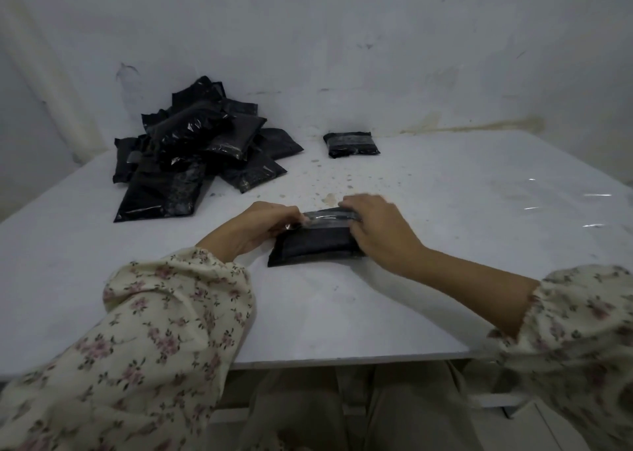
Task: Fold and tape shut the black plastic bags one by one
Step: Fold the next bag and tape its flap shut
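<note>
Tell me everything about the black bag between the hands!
The black bag is flat and padded-looking, made of dull black plastic. Its far edge is folded over, with a shiny clear tape strip across the fold. It lies on the white table. The left hand pinches its left end; the right hand grips its right end.

Dim, bare corner: white table (pixel 342 313) pushed up to a pale, scuffed back wall (pixel 342 39).
Speckled with brownish spots (pixel 329 187) just beyond the right hand (pixel 376 228); glossy, with thin streaks of reflected light (pixel 582 207), well out to that hand's right. Far beyond the same hand, a yellow-brown stain (pixel 479 127) along the foot of the back wall. Well beyond the left hand (pixel 263 224), a pale side wall (pixel 41 108). Soft, flat, greyish light throughout.
</note>
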Tool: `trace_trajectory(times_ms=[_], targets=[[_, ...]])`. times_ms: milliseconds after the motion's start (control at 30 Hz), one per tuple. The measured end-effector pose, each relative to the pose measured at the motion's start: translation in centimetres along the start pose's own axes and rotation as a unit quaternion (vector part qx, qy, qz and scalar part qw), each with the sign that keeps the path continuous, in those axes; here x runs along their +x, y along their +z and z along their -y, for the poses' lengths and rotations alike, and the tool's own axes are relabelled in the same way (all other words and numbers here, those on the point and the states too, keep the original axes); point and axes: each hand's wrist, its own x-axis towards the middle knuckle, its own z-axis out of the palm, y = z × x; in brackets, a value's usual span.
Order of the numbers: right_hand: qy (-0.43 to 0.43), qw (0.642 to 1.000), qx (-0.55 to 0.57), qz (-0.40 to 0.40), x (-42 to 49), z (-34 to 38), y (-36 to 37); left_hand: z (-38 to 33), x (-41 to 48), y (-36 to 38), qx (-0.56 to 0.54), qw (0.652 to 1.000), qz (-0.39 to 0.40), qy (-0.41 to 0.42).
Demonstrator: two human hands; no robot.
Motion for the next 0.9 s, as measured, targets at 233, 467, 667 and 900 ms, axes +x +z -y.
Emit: trace_trajectory(times_ms=[233,467,667,900], targets=[[0.127,0.966,0.012,0.226,-2.4,0.5,1.3,0.3,0.5,0.0,0.026,0.999,-0.007,0.020],[0.048,0.983,-0.128,0.121,0.3,1.8,0.4,0.1,0.2,0.1,0.024,0.999,-0.001,0.023],[0.031,0.979,-0.093,0.181,-0.5,2.7,3.7,-1.2,0.0,-0.4,0.020,0.999,0.023,0.012],[0.034,0.978,-0.102,0.177,-0.9,2.5,4.1,-2.5,-1.1,-3.6,0.048,0.997,0.051,-0.039]])
